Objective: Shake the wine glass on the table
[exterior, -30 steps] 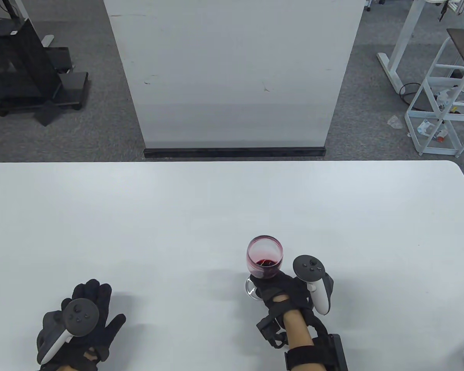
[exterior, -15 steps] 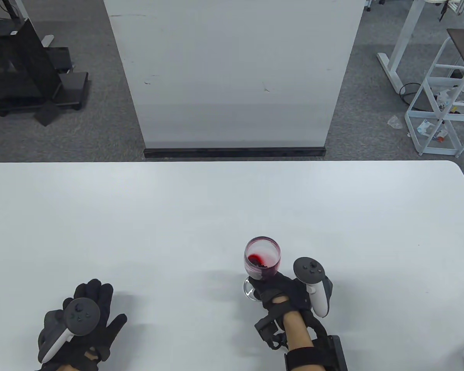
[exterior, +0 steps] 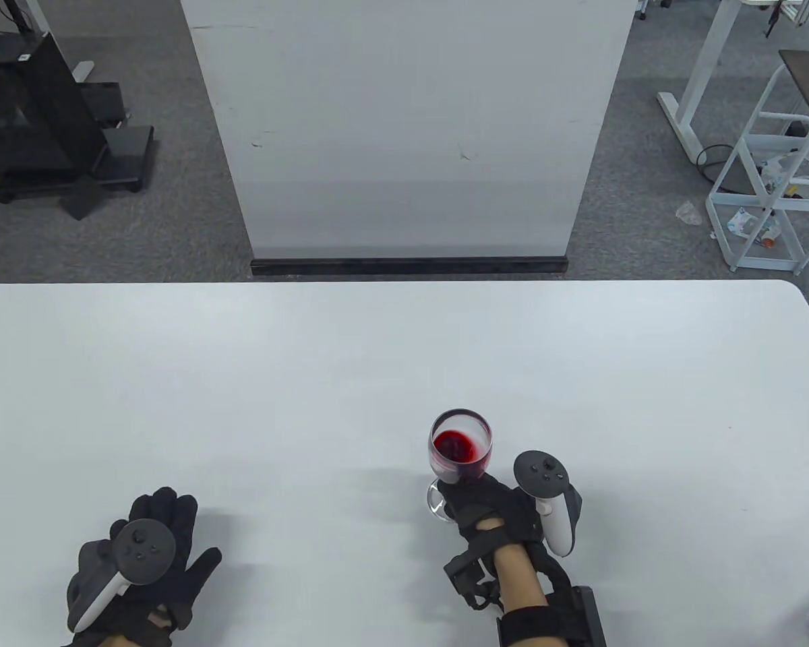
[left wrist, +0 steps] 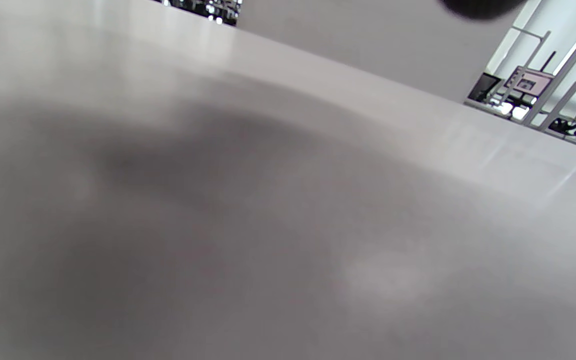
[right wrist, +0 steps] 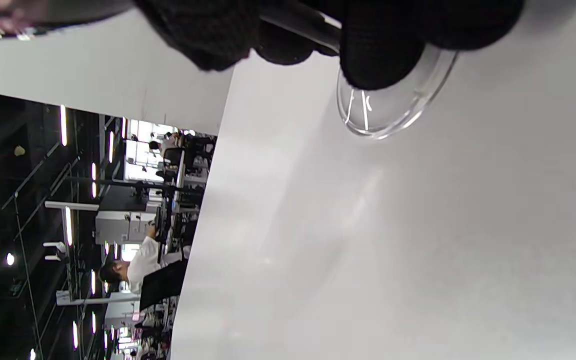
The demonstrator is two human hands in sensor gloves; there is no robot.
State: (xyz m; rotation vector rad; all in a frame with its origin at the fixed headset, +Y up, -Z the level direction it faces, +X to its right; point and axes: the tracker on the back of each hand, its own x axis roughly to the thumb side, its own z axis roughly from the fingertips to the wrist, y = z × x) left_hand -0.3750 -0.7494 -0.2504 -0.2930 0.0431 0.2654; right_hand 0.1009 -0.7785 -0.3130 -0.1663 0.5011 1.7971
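Note:
A clear wine glass [exterior: 461, 447] with a little red wine stands near the front middle of the white table [exterior: 377, 350]. My right hand [exterior: 485, 509] grips its stem just under the bowl, and the round foot [exterior: 435, 502] peeks out to the left of the hand. In the right wrist view my gloved fingers [right wrist: 378, 55] close around the stem above the clear foot [right wrist: 393, 107]. My left hand [exterior: 148, 566] rests flat on the table at the front left, fingers spread, holding nothing. The left wrist view shows only blurred tabletop [left wrist: 268, 200].
A white upright panel [exterior: 404, 128] with a black base stands beyond the table's far edge. A white metal rack [exterior: 772, 182] is on the floor at the right. A black stand [exterior: 40, 128] is on the floor at the far left.
The glass bowl has shifted slightly left, then back right, and the wine has swirled inside it. My right hand stays on the stem. My left hand has not moved.

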